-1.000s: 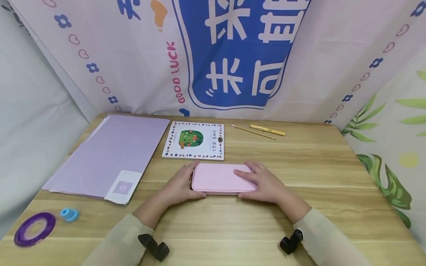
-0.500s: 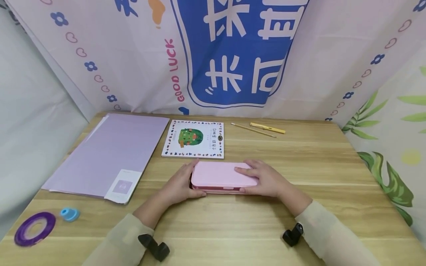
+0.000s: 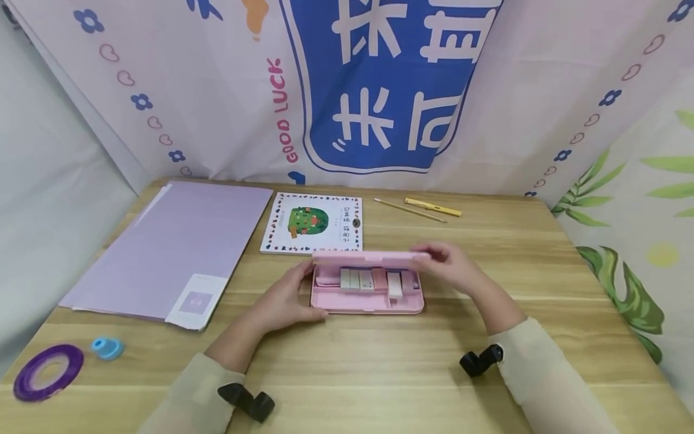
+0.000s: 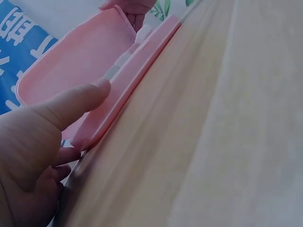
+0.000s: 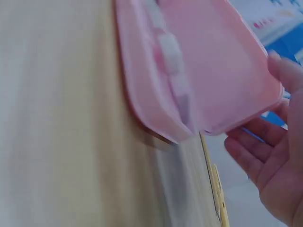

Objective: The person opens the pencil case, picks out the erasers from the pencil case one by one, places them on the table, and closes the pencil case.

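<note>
A pink pencil case (image 3: 351,299) lies in the middle of the table, its lid (image 3: 347,258) raised on the far side. Inside, several small blocks like erasers (image 3: 379,279) stand in a row, white, pale green and pink. My left hand (image 3: 279,304) holds the case's left end, thumb (image 4: 83,100) at the front and fingers low at the end. With my right hand (image 3: 455,268) I grip the lid's right end; in the right wrist view the thumb lies on its edge and the fingers (image 5: 251,146) are behind it.
Behind the case lies a picture book (image 3: 311,223). A pencil (image 3: 409,210) and a yellow pen (image 3: 432,207) are at the back. On the left lie a large purple folder (image 3: 173,247), a light-blue cone-shaped piece (image 3: 107,348) and a purple ring (image 3: 49,372).
The pencil case's lid has swung up and back, showing the blocks inside. My right hand has risen with the lid, while the left hand stays at the case's left end.
</note>
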Available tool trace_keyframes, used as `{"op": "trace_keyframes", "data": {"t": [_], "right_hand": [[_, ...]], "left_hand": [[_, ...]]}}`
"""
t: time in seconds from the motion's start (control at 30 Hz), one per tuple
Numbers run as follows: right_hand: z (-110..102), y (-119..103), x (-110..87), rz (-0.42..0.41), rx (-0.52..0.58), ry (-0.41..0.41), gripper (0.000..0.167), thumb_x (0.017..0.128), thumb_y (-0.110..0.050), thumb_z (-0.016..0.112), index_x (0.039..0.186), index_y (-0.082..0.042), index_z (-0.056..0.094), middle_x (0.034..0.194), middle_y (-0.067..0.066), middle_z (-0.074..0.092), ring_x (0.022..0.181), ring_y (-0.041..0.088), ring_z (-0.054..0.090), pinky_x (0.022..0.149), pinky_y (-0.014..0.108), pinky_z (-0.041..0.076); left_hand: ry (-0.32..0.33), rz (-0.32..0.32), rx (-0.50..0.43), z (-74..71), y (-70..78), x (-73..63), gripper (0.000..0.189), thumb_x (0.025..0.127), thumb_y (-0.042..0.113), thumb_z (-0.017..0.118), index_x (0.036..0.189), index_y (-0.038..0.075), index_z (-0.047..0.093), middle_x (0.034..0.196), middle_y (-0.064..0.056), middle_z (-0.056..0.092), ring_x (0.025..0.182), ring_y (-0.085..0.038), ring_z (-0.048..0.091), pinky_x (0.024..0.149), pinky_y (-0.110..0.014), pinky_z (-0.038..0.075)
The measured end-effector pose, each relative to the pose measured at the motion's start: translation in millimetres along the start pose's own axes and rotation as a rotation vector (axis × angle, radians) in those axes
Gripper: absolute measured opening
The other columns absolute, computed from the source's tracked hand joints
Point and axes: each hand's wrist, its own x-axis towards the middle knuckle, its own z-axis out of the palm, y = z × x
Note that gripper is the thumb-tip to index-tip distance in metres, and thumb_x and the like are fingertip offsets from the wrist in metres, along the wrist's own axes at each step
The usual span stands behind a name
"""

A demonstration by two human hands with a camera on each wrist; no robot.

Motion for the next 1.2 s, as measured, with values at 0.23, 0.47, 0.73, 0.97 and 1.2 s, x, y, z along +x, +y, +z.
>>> {"op": "trace_keyframes", "data": {"t": [0.23,0.47,0.73,0.97,1.2], "right_hand": [[0,10,26.2,0.04,0.276,0.217,0.033,0.101,-0.013,0.054,0.124,0.01,0.055,0.089,-0.011,0.061,0.08,-0.002,0.061,0.075,0.021,0.059],[13,27,48.4,0.183,0.367,0.25,0.041,0.102,-0.017,0.05,0.141,-0.003,0.05,0.087,-0.005,0.054,0.073,0.003,0.057,0.068,0.018,0.056],[17,28,44.6,0.185,0.286,0.283,0.043,0.102,-0.021,0.053,0.142,-0.007,0.05,0.091,0.0,0.055,0.076,0.008,0.056,0.068,0.017,0.054],[15,27,6.9,0.14,0.035,0.272,0.038,0.097,-0.025,0.061,0.128,-0.004,0.061,0.107,0.012,0.063,0.091,0.015,0.053,0.074,0.018,0.048],[27,32,-19.8,0.063,-0.094,0.131,0.035,0.086,-0.027,0.076,0.116,-0.01,0.07,0.103,0.009,0.064,0.09,0.018,0.055,0.077,0.024,0.049]], "left_hand": [[0.012,0.032,0.014,-6.9,-2.1,-3.8,0.09,0.071,0.031,0.087,0.144,0.002,0.043,0.149,-0.018,0.045,0.141,-0.036,0.039,0.119,-0.052,0.031],[0.017,0.015,0.043,-6.8,-3.0,-2.9,0.088,0.071,0.034,0.086,0.143,0.005,0.046,0.147,-0.018,0.047,0.14,-0.036,0.04,0.118,-0.052,0.032],[0.022,0.015,0.044,-6.7,-4.2,-3.9,0.089,0.07,0.034,0.086,0.143,0.005,0.045,0.148,-0.018,0.046,0.14,-0.037,0.04,0.118,-0.053,0.031],[0.016,0.022,0.049,-5.9,-4.4,-3.6,0.088,0.072,0.034,0.086,0.144,0.006,0.044,0.149,-0.018,0.045,0.14,-0.037,0.039,0.118,-0.053,0.031],[0.01,0.021,0.056,-5.4,-5.6,-2.2,0.088,0.072,0.035,0.085,0.144,0.005,0.044,0.149,-0.019,0.045,0.14,-0.038,0.039,0.118,-0.054,0.031]]}}
